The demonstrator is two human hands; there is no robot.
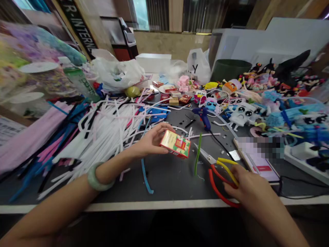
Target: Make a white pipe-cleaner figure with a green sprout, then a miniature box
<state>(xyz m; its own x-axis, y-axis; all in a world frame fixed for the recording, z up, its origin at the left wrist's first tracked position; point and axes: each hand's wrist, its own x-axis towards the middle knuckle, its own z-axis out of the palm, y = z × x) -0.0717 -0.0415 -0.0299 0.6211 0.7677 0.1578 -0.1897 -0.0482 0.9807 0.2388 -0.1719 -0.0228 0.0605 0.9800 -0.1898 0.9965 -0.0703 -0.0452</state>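
Between the thumb and fingers of my left hand is a small red and cream cardboard box, tilted above the grey table. My right hand is closed around the handles, one red and one yellow, of a pair of scissors. Their blades point left, toward the box, and look slightly parted. Close to the blade tips is a green pipe cleaner strip. A blue strip lies on the table below my left hand.
White pipe cleaners heap up at the left, beside pink and blue bundles. A purple glue gun stands behind the scissors, its cable trailing right. A phone, a power strip and plush figures crowd the right.
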